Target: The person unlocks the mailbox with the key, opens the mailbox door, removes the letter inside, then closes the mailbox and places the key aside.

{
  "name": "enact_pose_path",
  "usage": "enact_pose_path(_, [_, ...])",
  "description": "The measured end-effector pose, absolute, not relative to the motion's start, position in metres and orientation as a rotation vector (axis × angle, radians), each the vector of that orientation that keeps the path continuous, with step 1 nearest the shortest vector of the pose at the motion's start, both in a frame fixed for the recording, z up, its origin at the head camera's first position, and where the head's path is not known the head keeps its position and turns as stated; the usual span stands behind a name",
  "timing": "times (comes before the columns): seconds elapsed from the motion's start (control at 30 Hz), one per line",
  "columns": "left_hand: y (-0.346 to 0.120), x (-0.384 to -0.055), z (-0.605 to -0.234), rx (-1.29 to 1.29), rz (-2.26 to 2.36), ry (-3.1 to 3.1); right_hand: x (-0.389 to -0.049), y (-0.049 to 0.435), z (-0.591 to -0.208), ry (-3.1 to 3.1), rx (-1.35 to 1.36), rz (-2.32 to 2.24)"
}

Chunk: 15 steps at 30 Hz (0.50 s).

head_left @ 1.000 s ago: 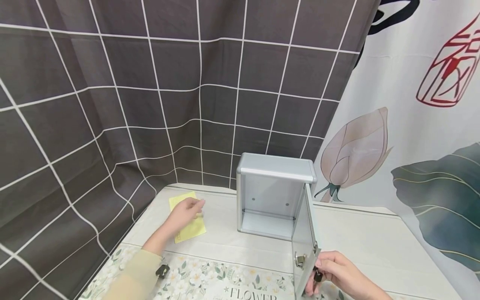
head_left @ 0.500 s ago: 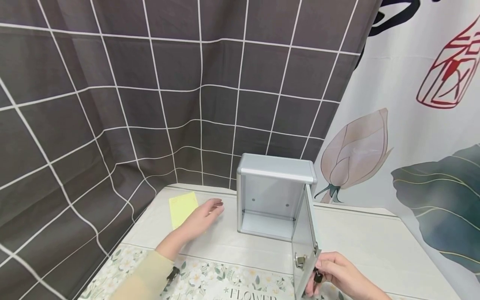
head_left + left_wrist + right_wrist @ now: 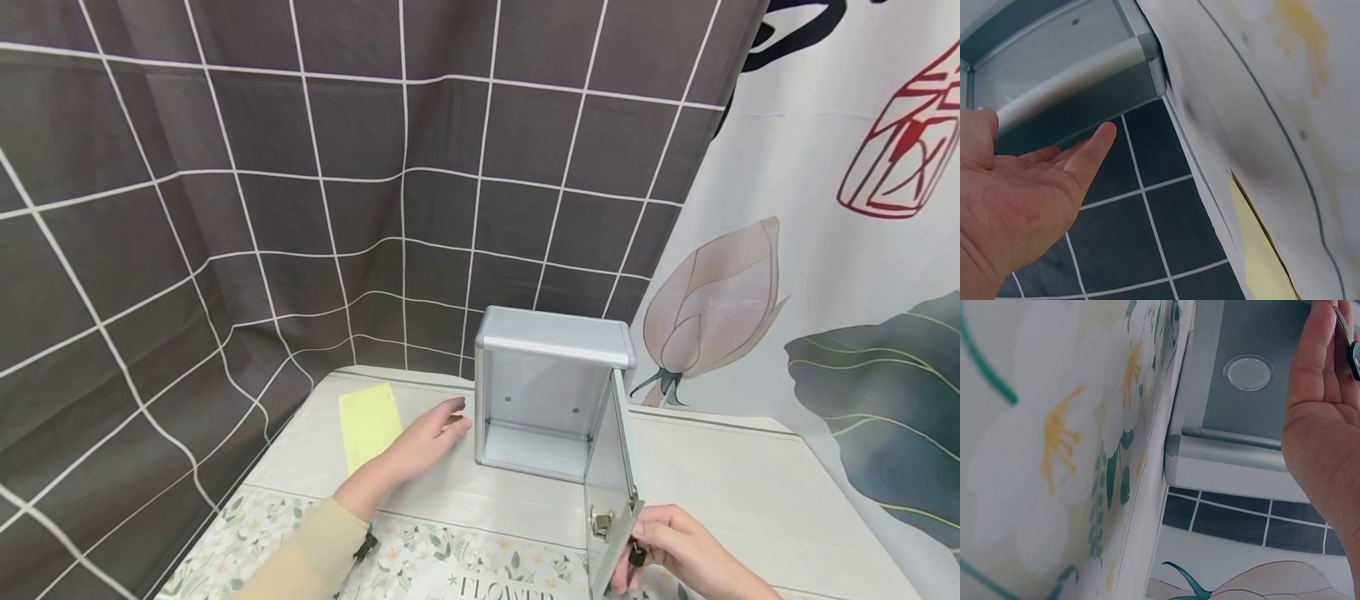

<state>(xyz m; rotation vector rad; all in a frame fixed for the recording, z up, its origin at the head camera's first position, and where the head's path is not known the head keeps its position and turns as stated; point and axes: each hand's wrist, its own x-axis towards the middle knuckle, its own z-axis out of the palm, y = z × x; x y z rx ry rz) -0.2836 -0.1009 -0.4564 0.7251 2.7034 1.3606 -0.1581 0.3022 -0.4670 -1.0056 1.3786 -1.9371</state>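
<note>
A silver metal box (image 3: 555,333) stands upright on the table with its hinged door (image 3: 609,492) swung out toward me. My left hand (image 3: 427,437) is beside the box's left side, fingers loosely extended and holding nothing. In the left wrist view the left hand (image 3: 1022,200) shows its palm below the box (image 3: 1085,81). At the door's free edge my right hand (image 3: 671,542) pinches at a black-headed key (image 3: 637,552) on the outer face; its fingertips are partly hidden. A metal latch (image 3: 600,523) sits on the door's inner face. The right wrist view shows the key (image 3: 1355,359) against the fingers.
A yellow paper envelope (image 3: 367,421) lies flat on the table left of the box. A floral cloth (image 3: 420,550) covers the table's front. Behind hang a dark gridded curtain (image 3: 337,208) and a white flower-printed one (image 3: 810,275).
My left hand has moved right, from over the yellow envelope to near the box's left side, uncovering the envelope. The right hand and the door have stayed put.
</note>
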Motion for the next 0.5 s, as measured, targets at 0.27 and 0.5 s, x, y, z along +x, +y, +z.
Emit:
enact_pose_path(0.27, [-0.086,-0.285,-0.461,0.767,1.352,2.698,-0.157,0.303,-0.467,1.362,-1.006,-1.940])
enact_pose_path(0.5, [-0.078,-0.282,-0.464,0.800,1.322,2.693,-0.158,0.303,-0.466,1.394,-0.995,-1.931])
